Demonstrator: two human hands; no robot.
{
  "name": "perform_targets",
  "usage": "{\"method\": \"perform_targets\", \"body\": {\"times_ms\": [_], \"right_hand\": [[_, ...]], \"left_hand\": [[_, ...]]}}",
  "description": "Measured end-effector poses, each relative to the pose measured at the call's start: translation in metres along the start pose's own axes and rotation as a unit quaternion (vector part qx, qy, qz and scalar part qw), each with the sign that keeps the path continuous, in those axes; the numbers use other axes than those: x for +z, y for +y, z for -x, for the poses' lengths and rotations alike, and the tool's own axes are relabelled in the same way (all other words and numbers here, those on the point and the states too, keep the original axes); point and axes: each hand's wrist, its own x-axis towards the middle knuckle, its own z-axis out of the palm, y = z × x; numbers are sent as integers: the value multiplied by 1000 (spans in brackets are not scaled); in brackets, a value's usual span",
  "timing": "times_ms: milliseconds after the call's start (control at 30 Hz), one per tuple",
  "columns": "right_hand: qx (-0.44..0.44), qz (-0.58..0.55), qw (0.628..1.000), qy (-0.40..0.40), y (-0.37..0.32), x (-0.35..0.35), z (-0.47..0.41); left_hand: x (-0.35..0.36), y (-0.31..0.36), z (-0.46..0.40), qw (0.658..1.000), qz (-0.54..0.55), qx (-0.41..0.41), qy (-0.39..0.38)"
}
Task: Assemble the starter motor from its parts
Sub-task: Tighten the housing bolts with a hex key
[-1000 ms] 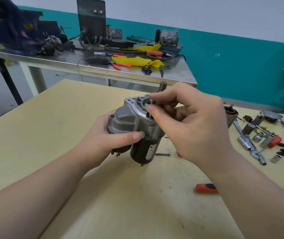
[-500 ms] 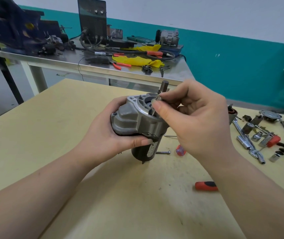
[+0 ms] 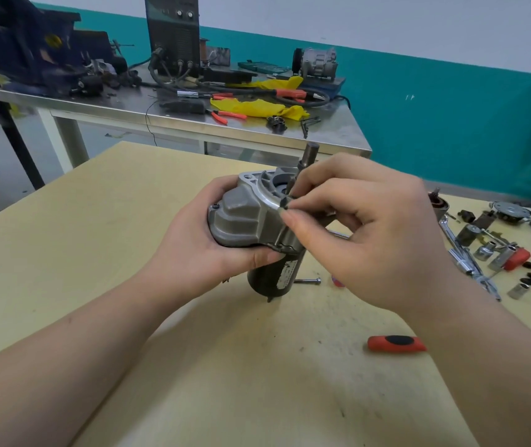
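The starter motor [image 3: 241,217] has a grey cast housing on top and a black cylindrical body [image 3: 274,279] below, standing on the wooden table [image 3: 96,237]. Its shaft [image 3: 310,153] sticks up behind my fingers. My left hand [image 3: 199,243] grips the grey housing from the left, thumb under its lower edge. My right hand [image 3: 370,233] is at the housing's rim, thumb and forefinger pinching a small dark part [image 3: 285,206] against the rim. What that part is I cannot make out.
A loose bolt [image 3: 307,281] lies just right of the motor body. A red-handled tool [image 3: 396,344] lies nearer me on the right. Sockets, a ratchet [image 3: 464,256] and several motor parts are scattered at the table's right edge. A cluttered steel bench [image 3: 193,124] stands behind.
My left hand has turned and lifted the housing a little toward the right. My right fingers moved from the housing's opening down to its rim, still pinching the small part.
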Motion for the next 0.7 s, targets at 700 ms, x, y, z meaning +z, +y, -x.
{"method": "perform_targets", "body": {"times_ms": [700], "right_hand": [[0, 22, 1000, -15, 5, -3, 1]], "left_hand": [[-8, 4, -4, 997, 34, -40, -60]]}}
